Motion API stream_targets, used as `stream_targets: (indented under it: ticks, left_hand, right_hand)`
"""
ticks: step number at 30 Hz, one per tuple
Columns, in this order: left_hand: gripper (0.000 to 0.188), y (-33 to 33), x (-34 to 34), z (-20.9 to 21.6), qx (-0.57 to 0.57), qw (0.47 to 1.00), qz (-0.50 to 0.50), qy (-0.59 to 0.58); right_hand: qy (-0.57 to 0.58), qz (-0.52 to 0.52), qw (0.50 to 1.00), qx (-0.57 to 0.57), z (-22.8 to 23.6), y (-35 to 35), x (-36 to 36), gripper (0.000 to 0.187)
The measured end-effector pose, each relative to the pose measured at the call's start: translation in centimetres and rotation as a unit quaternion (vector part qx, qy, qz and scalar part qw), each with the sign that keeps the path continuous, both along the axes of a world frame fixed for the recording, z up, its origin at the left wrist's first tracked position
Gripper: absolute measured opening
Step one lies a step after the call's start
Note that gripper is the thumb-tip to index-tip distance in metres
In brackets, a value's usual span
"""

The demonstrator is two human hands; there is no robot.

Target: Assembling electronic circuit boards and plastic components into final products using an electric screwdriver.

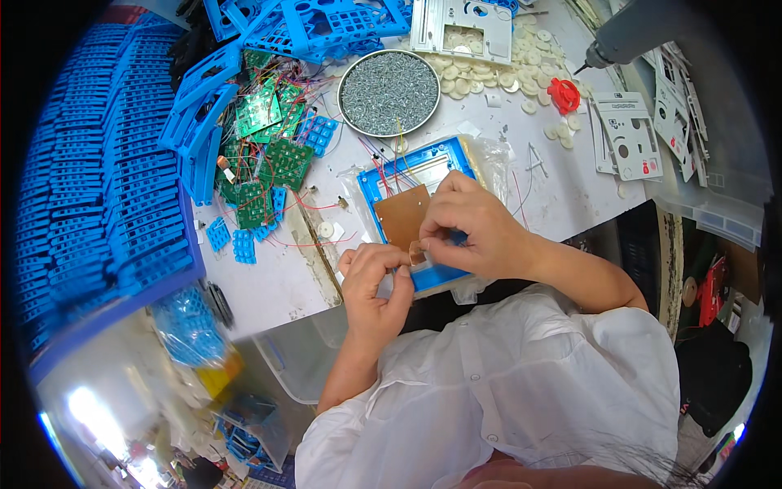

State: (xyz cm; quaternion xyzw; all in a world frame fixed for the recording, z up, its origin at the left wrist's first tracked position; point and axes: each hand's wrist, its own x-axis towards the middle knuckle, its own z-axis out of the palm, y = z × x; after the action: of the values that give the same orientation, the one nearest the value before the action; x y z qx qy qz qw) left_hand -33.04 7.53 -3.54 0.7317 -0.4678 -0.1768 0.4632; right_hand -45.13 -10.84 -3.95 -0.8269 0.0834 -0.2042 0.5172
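White table [562,196], messy | your left hand [375,281] and right hand [472,228] together, pinching a small clear piece [417,251] (near edge) | over blue frame [432,163], brown board [401,216] on it

Round tray of grey screws [389,92], green circuit boards [265,155], white discs [476,75], red cap [563,94].

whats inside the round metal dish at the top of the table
The round metal dish is heaped with small grey screws, filling it to the rim. They cover the bottom, so anything beneath cannot be seen.
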Motion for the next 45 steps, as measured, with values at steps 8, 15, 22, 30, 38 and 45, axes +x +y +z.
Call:
stream_targets:
  ticks: [8,15,22,30,38,45]
  left_hand:
    - [0.016,-0.2,-0.1,0.4,0.004,1.0,0.013,-0.005]
    - [0.015,-0.1,-0.3,0.0,0.003,1.0,0.018,0.005]
    - [0.014,-0.1,-0.5,-0.2,-0.007,1.0,0.026,0.011]
    - [0.014,-0.2,-0.8,-0.2,-0.011,1.0,0.028,0.009]
    - [0.015,-0.9,-1.2,0.1,-0.022,0.997,0.025,-0.063]
    - [0.015,-1.2,-1.5,0.5,-0.027,0.996,0.033,-0.083]
  right_hand:
    - [-0.006,0.01,1.0,-0.013,0.1,-0.1,-0.1,0.01]
    - [-0.014,0.002,1.0,0.0,0.0,0.0,0.0,0.01]
    - [0.006,0.013,1.0,-0.018,0.4,-0.2,0.0,0.01]
    - [-0.001,-0.012,0.998,-0.057,0.5,0.2,0.0,0.011]
    - [-0.069,-0.003,0.986,-0.151,0.4,0.9,-0.9,0.022]
    - [-0.051,0.018,0.994,-0.099,0.6,0.9,-1.6,0.029]
